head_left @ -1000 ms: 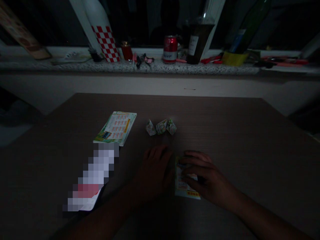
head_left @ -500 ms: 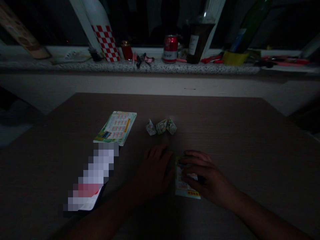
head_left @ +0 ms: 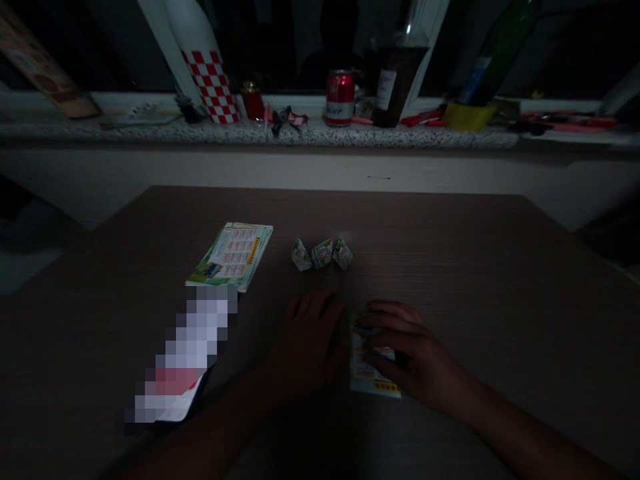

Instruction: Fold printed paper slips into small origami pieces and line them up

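Observation:
A small printed sheet of paper (head_left: 373, 383), with green edges and a yellow strip, lies flat on the dark wooden table (head_left: 450, 253). My right hand (head_left: 410, 347) rests over its upper right part, fingers apart and covering some of the print. Just left of the sheet, my left hand (head_left: 310, 340) lies palm down with its fingers stretched out; it holds nothing. Beyond the hands stand three small folded paper pieces in a row: a left one (head_left: 301, 255), a middle one (head_left: 323, 253) and a right one (head_left: 343, 254).
A stack of similar printed sheets (head_left: 235, 253) lies to the left, above a phone (head_left: 180, 405) with a blurred screen. Along the granite windowsill (head_left: 310, 135) stand a checkered bottle (head_left: 213, 83), a red can (head_left: 340, 100), a dark bottle (head_left: 390, 87) and a yellow holder (head_left: 469, 117).
Almost nothing differs. Both hands and the sheet keep their places, and the view has shifted very slightly.

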The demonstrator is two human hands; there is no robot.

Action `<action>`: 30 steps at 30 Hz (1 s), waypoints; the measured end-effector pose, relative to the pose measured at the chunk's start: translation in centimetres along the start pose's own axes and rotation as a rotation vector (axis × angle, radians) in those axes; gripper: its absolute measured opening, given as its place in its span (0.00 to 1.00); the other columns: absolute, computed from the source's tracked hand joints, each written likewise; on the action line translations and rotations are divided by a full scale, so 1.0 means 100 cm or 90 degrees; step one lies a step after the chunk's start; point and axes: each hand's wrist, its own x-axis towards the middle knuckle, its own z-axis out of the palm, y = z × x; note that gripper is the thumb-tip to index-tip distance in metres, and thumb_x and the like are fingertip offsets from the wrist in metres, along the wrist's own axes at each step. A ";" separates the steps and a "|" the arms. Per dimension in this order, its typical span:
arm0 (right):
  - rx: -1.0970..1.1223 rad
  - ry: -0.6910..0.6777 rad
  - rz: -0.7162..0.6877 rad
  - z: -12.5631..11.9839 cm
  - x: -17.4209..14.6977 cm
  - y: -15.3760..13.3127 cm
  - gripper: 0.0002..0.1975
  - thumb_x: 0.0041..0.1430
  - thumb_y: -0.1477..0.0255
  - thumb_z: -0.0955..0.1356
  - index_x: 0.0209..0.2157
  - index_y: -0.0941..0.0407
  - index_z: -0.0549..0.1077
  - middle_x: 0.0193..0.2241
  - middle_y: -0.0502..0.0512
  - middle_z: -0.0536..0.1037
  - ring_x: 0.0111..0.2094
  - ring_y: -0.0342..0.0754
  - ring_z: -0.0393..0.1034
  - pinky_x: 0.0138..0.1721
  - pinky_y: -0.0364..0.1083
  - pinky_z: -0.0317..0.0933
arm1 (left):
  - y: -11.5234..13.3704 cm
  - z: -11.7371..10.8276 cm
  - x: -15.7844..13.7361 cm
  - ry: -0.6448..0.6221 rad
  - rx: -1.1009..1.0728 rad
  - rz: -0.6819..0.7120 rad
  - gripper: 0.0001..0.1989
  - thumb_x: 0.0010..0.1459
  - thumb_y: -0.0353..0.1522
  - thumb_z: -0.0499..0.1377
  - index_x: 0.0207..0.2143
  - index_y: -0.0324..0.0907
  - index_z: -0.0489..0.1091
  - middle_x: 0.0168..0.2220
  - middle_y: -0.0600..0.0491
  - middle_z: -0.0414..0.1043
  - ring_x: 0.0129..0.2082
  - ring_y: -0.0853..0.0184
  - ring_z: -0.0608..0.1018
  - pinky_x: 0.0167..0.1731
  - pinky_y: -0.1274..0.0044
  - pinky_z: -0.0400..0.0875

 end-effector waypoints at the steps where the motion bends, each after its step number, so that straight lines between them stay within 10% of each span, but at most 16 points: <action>1: 0.000 0.001 -0.003 0.000 0.000 0.000 0.04 0.58 0.72 0.70 0.36 0.50 0.75 0.47 0.49 0.77 0.56 0.53 0.62 0.54 0.56 0.57 | 0.000 0.000 0.000 0.001 0.000 0.001 0.22 0.60 0.34 0.54 0.56 0.41 0.61 0.60 0.42 0.58 0.60 0.53 0.61 0.57 0.57 0.56; 30: -0.004 -0.003 -0.003 -0.001 0.000 0.000 0.04 0.58 0.72 0.70 0.37 0.50 0.76 0.47 0.52 0.77 0.56 0.55 0.62 0.53 0.57 0.58 | -0.001 0.002 0.000 0.011 -0.008 0.006 0.21 0.60 0.35 0.54 0.56 0.41 0.61 0.60 0.42 0.58 0.60 0.53 0.61 0.57 0.57 0.56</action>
